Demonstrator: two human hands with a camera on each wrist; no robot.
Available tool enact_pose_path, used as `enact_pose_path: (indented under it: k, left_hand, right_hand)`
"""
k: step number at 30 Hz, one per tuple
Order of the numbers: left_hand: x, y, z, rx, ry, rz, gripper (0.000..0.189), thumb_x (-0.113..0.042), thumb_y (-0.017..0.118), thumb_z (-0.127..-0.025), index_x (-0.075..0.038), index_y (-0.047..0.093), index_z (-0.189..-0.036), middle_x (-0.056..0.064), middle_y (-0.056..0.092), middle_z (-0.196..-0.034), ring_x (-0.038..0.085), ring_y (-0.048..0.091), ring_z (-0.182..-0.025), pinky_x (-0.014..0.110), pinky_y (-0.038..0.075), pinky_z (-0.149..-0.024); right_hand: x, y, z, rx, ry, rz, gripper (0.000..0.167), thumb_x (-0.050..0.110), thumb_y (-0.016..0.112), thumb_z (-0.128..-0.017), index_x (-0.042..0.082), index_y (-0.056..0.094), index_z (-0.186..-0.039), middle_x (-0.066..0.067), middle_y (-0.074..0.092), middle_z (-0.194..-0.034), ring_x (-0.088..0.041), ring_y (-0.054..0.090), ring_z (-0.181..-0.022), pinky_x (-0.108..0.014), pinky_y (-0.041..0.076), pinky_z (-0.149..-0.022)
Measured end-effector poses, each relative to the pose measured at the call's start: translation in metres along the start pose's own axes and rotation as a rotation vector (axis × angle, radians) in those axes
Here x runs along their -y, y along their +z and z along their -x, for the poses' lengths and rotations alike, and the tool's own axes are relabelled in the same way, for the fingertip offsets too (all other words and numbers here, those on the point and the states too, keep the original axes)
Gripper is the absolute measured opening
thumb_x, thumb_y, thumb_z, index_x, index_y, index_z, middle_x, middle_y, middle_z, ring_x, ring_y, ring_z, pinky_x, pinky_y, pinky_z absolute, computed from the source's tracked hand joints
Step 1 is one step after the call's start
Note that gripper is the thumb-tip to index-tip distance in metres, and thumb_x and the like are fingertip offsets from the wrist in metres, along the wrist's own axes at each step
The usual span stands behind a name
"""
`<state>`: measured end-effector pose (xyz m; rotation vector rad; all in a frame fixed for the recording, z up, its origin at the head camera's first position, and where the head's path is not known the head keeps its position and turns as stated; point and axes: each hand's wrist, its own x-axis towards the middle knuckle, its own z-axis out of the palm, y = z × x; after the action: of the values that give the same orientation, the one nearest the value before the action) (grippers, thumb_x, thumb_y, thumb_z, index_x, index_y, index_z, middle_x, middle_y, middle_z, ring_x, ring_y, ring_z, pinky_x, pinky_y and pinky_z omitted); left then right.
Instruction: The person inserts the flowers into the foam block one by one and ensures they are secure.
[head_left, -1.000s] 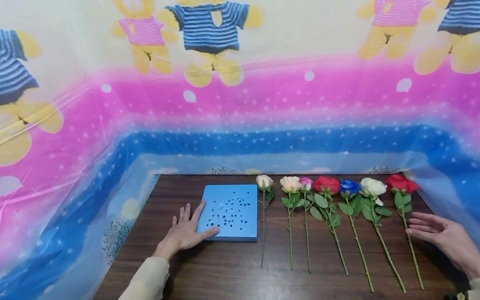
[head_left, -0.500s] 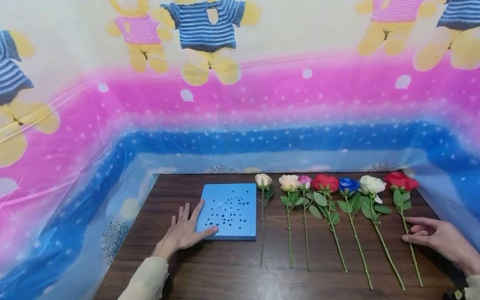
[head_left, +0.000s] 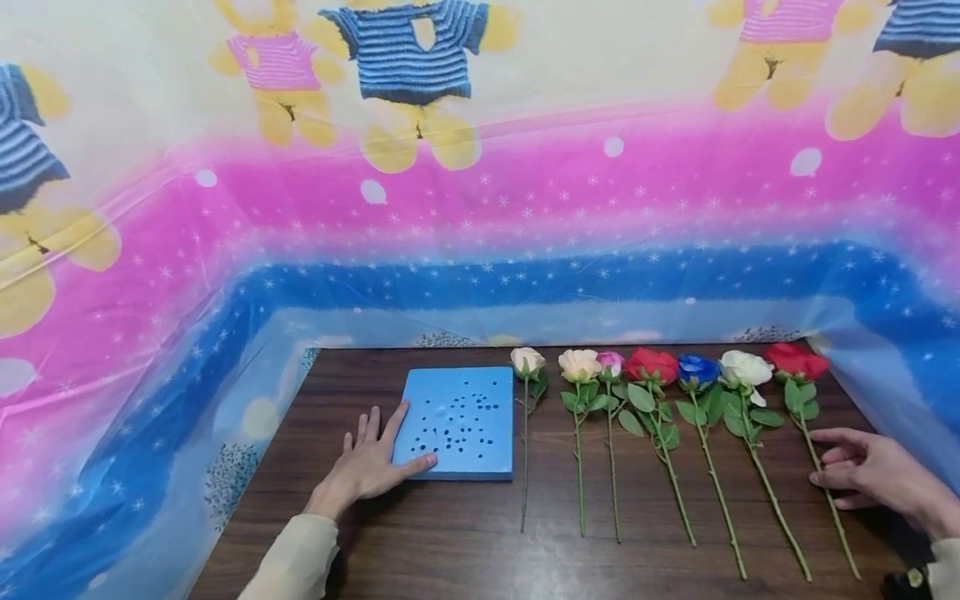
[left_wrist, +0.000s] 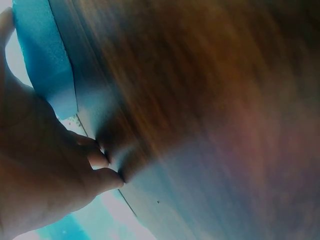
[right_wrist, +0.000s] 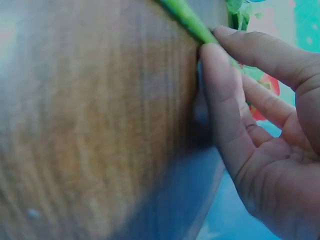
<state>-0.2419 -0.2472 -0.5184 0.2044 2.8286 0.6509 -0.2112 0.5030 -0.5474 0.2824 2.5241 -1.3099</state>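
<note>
In the head view my left hand [head_left: 367,458] lies with spread, straight fingers at the left side of a blue foam block [head_left: 459,423] full of small holes. Its thumb and index finger touch the block's edge; the other fingertips rest on the table, as the left wrist view also shows. My right hand [head_left: 877,475] pinches the stem of the rightmost red rose [head_left: 798,361] between thumb and index finger. In the right wrist view the green stem [right_wrist: 185,17] runs between those two fingertips, while the remaining fingers are bent loosely behind.
Several artificial roses lie in a row on the brown wooden table [head_left: 420,533]: a pale cream rose [head_left: 527,361], a peach rose [head_left: 580,367], a pink rose [head_left: 611,365], another red rose [head_left: 651,367], a blue rose [head_left: 697,372] and a white rose [head_left: 746,371]. A patterned cloth [head_left: 525,200] hangs behind.
The right hand has gone from straight fingers beside the rightmost red rose to pinching its stem. That rose's lower end has swung slightly right. My left hand stays in place.
</note>
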Motion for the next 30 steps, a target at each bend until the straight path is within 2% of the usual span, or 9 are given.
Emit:
enact_pose_path:
  k: [10,15,22,27,30]
  left_hand:
    - [0.0,0.003,-0.001,0.012,-0.016,0.01,0.119,-0.084,0.066,-0.095,-0.027,0.007,-0.182,0.036,-0.002,-0.181,0.056,-0.006,-0.168,0.082,0.001,-0.128]
    - [0.0,0.001,-0.003,0.008,-0.013,0.022,0.119,-0.083,0.067,-0.095,-0.026,0.009,-0.182,0.036,-0.001,-0.181,0.057,-0.006,-0.167,0.082,0.001,-0.128]
    - [-0.001,0.002,-0.003,0.005,-0.008,0.019,0.119,-0.082,0.068,-0.095,-0.025,0.01,-0.182,0.037,0.0,-0.181,0.058,-0.004,-0.167,0.083,0.002,-0.127]
    - [0.0,0.003,-0.004,0.001,-0.01,0.021,0.12,-0.082,0.068,-0.094,-0.025,0.011,-0.182,0.037,0.0,-0.181,0.058,-0.005,-0.167,0.084,0.002,-0.126]
    - [0.0,0.002,-0.004,-0.003,-0.011,0.019,0.12,-0.083,0.068,-0.094,-0.024,0.011,-0.182,0.037,0.0,-0.18,0.059,-0.005,-0.167,0.084,0.002,-0.126]
  right_hand:
    - [0.005,-0.004,-0.01,0.08,0.087,-0.005,0.089,0.002,0.081,-0.098,-0.02,0.024,-0.161,-0.018,0.063,-0.112,-0.029,0.075,-0.093,-0.051,0.067,-0.079]
    - [0.005,-0.005,-0.011,0.089,0.088,-0.024,0.088,0.005,0.08,-0.1,-0.018,0.022,-0.162,-0.017,0.062,-0.115,-0.029,0.073,-0.096,-0.052,0.066,-0.08]
    - [-0.003,-0.006,-0.007,0.107,0.104,-0.025,0.098,0.013,0.08,-0.103,-0.015,0.013,-0.169,-0.024,0.06,-0.126,-0.028,0.071,-0.101,-0.051,0.066,-0.084]
    - [-0.003,-0.009,-0.003,0.102,0.095,-0.07,0.095,0.018,0.081,-0.104,-0.009,0.021,-0.171,-0.021,0.056,-0.127,-0.029,0.067,-0.104,-0.052,0.065,-0.085]
    - [-0.002,-0.01,-0.001,0.09,0.072,-0.084,0.095,0.02,0.081,-0.104,-0.007,0.02,-0.172,-0.021,0.055,-0.128,-0.029,0.067,-0.105,-0.052,0.066,-0.085]
